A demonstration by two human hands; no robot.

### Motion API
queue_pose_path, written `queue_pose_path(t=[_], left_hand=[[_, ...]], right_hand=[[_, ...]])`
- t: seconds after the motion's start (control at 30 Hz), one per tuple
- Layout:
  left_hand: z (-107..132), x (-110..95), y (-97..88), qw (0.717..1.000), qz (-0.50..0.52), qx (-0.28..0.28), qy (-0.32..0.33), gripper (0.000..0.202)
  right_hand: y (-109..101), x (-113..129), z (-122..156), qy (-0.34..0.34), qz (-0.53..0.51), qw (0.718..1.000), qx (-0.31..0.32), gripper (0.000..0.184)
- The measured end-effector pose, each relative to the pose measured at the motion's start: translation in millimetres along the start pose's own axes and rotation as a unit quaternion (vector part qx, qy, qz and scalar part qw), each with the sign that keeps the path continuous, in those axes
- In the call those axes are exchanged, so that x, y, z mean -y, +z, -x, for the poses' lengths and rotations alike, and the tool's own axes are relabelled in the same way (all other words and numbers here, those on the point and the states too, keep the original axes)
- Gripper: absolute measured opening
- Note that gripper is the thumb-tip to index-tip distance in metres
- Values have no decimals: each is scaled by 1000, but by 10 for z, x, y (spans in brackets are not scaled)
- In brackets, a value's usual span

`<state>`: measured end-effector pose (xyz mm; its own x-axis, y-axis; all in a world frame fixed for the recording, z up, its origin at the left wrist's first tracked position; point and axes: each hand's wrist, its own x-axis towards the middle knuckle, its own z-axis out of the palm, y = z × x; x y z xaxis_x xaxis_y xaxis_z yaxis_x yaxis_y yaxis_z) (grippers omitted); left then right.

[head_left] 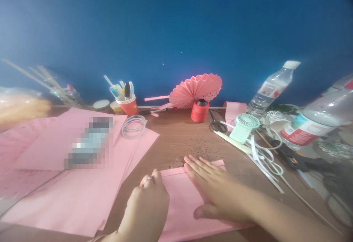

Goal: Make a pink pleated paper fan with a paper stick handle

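Note:
A sheet of pink paper (183, 201) lies on the table before me, with a narrow folded strip along its far edge. My left hand (147, 205) is closed at the sheet's left far corner, knuckles up and a ring on one finger; its fingertips are hidden, but they appear to grip the paper's edge. Flat on the sheet rests my right hand (209, 188), fingers stretched out across the folded strip and thumb spread to the side. Small dark specks (200, 148) are scattered on the wood just beyond the fold.
More pink sheets (91, 198) lie left under a blurred-out object (91, 142) and coiled clear tubing (134, 127). Behind stand a cup of pens (128, 106), a pleated pink fan (195, 89) and a red spool (200, 111). Right are scissors (217, 124), a mint handheld fan (244, 128) and bottles (311, 124).

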<state>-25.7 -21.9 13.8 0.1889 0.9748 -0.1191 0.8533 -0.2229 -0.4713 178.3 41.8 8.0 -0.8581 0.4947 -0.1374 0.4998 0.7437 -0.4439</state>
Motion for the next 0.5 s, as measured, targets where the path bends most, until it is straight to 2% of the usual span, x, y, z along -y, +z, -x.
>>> queue_pose_path(t=[0.1,0.17,0.27,0.37,0.43,0.5], left_hand=[[-42,100,-76,999,21,2,-33,28],[-67,146,-123,998,30,-21,-47,26],[-103,160,-173,994,55,-96,4,26],[-152,147,-181,978,86,-176,73,33],[-194,153,-160,972,126,-166,108,32],[-236,174,-128,968,174,-121,136,26]], right_hand=[[-5,-10,-3,-6,1,1000,-1,88],[6,-20,-2,-10,5,1000,-1,87],[41,-36,0,-16,14,1000,-4,86],[70,-43,-4,-21,25,999,-19,85],[73,-39,-13,-21,33,999,-38,86],[61,-30,-24,-11,45,996,-72,74]])
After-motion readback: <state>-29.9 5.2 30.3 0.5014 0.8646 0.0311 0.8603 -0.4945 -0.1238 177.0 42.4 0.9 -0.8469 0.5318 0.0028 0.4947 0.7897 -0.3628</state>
